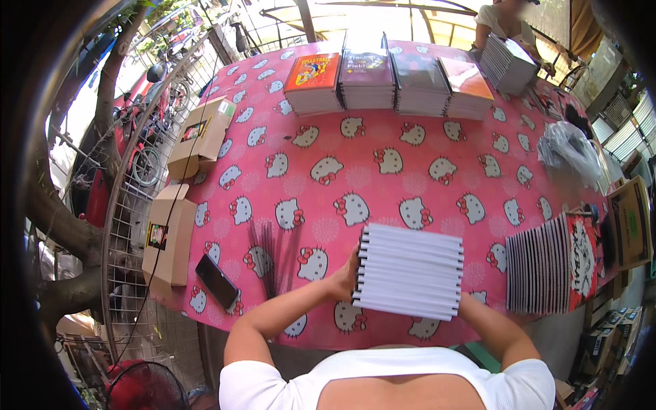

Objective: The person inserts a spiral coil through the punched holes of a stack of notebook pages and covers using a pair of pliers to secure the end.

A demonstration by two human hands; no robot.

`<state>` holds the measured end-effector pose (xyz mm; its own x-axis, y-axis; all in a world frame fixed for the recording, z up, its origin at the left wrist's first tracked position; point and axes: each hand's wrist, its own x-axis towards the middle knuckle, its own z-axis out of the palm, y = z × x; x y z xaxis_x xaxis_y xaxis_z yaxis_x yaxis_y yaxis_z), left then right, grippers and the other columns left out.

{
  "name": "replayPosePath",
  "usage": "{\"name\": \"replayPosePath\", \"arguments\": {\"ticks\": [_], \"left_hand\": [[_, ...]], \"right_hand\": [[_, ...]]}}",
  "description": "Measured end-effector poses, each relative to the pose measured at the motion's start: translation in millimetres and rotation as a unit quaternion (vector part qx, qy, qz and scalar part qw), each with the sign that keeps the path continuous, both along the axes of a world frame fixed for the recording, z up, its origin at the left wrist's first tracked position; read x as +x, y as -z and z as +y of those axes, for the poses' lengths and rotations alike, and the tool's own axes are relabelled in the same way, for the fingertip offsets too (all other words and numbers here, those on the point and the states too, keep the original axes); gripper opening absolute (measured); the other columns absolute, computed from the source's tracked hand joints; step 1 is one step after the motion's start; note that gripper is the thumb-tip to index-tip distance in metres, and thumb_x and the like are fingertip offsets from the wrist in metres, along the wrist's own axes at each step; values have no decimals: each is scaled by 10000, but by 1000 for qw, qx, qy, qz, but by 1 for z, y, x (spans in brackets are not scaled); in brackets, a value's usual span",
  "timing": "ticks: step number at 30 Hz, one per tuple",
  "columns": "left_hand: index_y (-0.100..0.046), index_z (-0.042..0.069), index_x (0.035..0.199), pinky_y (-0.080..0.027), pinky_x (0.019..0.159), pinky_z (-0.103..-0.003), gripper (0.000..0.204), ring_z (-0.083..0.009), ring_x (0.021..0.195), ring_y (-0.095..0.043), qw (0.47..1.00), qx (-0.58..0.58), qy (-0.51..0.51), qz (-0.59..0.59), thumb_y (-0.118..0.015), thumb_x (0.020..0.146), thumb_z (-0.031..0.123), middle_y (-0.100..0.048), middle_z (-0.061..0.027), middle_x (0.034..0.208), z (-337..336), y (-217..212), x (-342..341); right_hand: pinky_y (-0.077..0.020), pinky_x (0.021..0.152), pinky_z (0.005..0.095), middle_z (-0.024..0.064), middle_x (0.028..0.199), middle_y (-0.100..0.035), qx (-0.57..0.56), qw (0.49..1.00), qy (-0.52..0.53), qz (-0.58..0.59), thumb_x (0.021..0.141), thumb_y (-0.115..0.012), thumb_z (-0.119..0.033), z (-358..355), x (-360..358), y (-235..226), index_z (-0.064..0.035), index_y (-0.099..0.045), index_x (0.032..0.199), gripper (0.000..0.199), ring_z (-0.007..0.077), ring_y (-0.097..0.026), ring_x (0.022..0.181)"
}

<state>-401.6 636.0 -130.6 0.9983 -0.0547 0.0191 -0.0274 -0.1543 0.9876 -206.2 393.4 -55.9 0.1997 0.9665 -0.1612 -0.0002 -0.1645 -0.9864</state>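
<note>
A thick stack of spiral-bound books (410,273) is upright in front of me at the table's near side, its white page edges facing me and black binding coils along its left side. My left hand (344,279) is closed around the stack's left, coil side. My right hand (466,304) is at its lower right corner, with the fingers hidden behind the books. Left of the stack, a bundle of thin dark strands, seemingly binding coils (273,256), lies beside a black phone (217,281). To the right stands a row of bound books (538,266) with a red-and-white cover.
Piles of spiral-bound books (369,78) line the far side of the pink patterned table (369,198). Two cardboard boxes (171,232) sit along the left edge. A clear plastic bag (568,152) lies at the right. Another person (509,24) handles books (507,65) at the far right.
</note>
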Motion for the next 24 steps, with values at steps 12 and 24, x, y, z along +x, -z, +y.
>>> {"name": "replayPosePath", "arguments": {"ticks": [12, 24], "left_hand": [[24, 148, 1477, -500, 933, -359, 1142, -264, 1170, -514, 942, -161, -278, 99, -793, 696, -15, -461, -148, 1332, 113, -133, 107], [-578, 81, 1102, -513, 757, -427, 400, -217, 930, -610, 908, -293, -271, 124, -691, 815, 336, -615, -118, 1021, 361, -263, 288]], "right_hand": [[-480, 892, 376, 79, 1199, -522, 106, 984, 131, 61, 566, -821, -52, 178, 104, -77, -93, -260, 1408, 1013, 221, -520, 1111], [-543, 756, 377, 100, 956, -629, 149, 953, 72, 255, 803, -644, -201, 445, 268, -162, -36, -612, 1006, 263, 211, -635, 833]]}}
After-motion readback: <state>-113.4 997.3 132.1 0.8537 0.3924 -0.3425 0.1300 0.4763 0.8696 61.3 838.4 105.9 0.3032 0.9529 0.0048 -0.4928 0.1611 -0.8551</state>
